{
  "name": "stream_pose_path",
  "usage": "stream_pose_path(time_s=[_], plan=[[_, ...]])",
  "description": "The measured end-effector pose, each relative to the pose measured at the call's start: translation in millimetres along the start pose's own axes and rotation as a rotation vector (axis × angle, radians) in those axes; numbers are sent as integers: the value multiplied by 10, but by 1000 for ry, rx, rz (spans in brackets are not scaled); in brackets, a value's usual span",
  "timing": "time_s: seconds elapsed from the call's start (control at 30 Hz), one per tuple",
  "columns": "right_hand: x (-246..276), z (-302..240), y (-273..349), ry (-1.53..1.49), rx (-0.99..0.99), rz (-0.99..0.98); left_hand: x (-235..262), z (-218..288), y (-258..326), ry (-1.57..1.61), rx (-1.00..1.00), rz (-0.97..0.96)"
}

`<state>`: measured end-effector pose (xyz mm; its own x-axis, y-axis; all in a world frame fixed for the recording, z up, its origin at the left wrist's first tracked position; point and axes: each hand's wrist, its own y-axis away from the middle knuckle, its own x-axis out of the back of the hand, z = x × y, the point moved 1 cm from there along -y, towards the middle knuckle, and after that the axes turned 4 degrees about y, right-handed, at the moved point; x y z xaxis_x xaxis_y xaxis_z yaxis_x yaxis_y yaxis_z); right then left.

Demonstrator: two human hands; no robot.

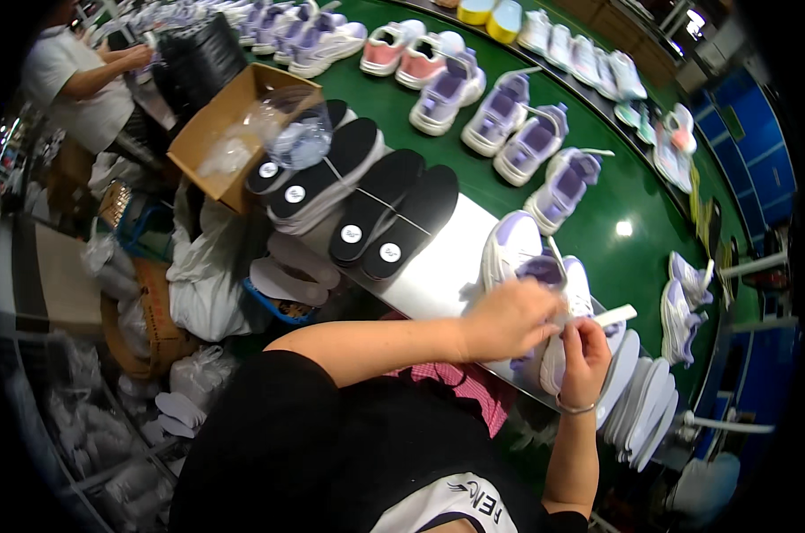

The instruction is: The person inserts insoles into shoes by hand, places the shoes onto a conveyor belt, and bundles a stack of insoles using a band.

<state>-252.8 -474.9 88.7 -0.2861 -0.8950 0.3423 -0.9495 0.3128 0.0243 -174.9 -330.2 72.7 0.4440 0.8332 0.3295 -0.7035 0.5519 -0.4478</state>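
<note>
At the table's near edge, both my hands meet over a pair of white and purple sneakers (511,238). My left hand (511,318) is closed, its fingers curled and slightly blurred over the shoe openings. Beside it my right hand (586,357), with a bracelet at the wrist, pinches with thumb and fingertips close to the left fingers. What lies between the fingertips is too small to make out. A white strip (617,315) sticks out just beyond the right fingers; its other end is hidden. The second sneaker (578,282) of the pair is partly covered by my hands.
Black insoles (396,213) lie on shoes left of my hands, by an open cardboard box (209,151) holding clear plastic. Pale insoles (642,404) stand in a row at right. More sneakers (555,188) line the green table (629,240). Another person (87,84) works far left.
</note>
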Motion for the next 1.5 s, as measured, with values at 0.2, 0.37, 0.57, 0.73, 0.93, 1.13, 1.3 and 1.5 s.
stream_pose_path(time_s=[0.2, 0.37, 0.57, 0.73, 0.93, 1.13, 1.3, 1.5], plan=[[148, 3, 110, 214, 114, 49, 908, -202, -59, -441, -161, 374], [709, 502, 366, 534, 28, 88, 2562, -359, 204, -1186, 127, 768], [717, 933, 723, 764, -115, 154, 2058, -272, 34, -1086, -51, 788], [297, 642, 455, 730, -104, 41, 677, -18, 170, -478, -171, -7], [758, 792, 375, 587, 49, 227, -39, -237, 275, -561, -152, -492], [1670, 1547, 455, 1045, -327, 505, 310, -123, 178, -609, -59, -515], [1688, 1600, 306, 1100, -720, 340, -107, 8, -188, -7, 164, -355], [1760, 1160, 422, 1216, -622, 489, -820, -357, -606, -230, -21, -248]])
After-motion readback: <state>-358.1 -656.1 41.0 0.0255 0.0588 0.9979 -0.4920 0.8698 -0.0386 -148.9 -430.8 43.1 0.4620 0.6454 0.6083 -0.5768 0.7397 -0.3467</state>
